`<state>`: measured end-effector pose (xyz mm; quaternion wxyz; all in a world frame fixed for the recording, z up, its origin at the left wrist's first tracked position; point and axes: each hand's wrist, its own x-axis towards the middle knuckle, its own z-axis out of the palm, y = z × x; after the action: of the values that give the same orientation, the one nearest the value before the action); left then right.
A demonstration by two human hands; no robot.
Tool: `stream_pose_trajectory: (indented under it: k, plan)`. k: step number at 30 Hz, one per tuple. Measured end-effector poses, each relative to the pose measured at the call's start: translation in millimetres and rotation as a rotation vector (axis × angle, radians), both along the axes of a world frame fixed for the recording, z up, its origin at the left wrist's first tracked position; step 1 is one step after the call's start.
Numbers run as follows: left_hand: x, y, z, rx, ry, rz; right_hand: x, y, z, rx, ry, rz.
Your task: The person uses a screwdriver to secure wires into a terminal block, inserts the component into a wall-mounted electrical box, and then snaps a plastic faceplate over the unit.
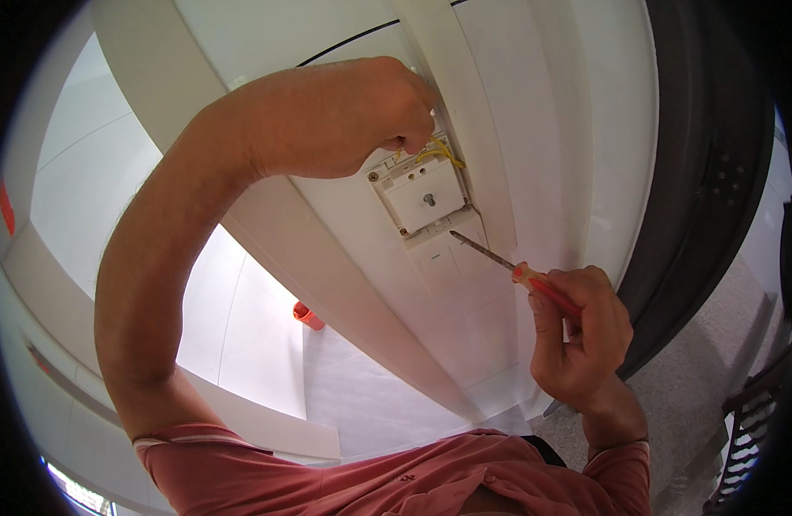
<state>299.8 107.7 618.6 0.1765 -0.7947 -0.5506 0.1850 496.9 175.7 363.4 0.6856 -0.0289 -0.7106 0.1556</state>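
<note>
A white electrical switch unit (424, 196) with a grey central shaft sits on the white wall, its cover off and screws showing at its corners. Yellow wires (446, 152) come out along its upper edge. My left hand (394, 107) is curled closed at these wires, just above the unit; its fingertips are mostly hidden, so what they pinch cannot be made out. In my right hand (581, 331) is a screwdriver (486, 252) with a red and clear handle. Its metal shaft points up and left, the tip just below the unit's lower right corner and apart from it.
A white wall plate (439, 258) lies directly below the unit. Pale vertical trim (344, 284) runs past on the left, and a dark door frame (705, 198) curves along the right. An orange-red container (307, 316) stands beyond the trim. Dark slatted furniture (744, 439) is at lower right.
</note>
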Motion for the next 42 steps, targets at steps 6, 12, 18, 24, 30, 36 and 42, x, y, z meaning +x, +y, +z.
stream_pose_trajectory:
  k: [6,12,18,24,30,36,42]
  plan:
    - [0.7,-3.9,-0.5,0.027,-0.069,0.026,1.6,-1.5,-0.9,-0.016,-0.018,0.014]
    - [1.9,-0.7,4.4,0.004,-0.185,0.036,4.1,2.6,-1.0,-0.009,0.001,0.038]
    - [1.9,0.5,5.9,-0.013,-0.146,0.046,5.3,4.8,-5.2,-0.006,-0.002,0.038]
    - [6.3,-0.3,1.4,0.02,-0.12,0.045,6.9,7.4,-8.3,-0.017,-0.024,0.037]
    - [3.1,-1.6,3.6,0.023,-0.191,0.039,4.0,8.0,-10.2,-0.014,-0.027,0.052]
    - [5.1,1.9,5.0,-0.011,-0.163,0.041,4.6,8.5,-14.3,-0.037,-0.029,0.037]
    - [4.4,0.9,1.1,0.021,-0.153,0.026,7.5,7.7,-13.9,-0.043,-0.026,0.025]
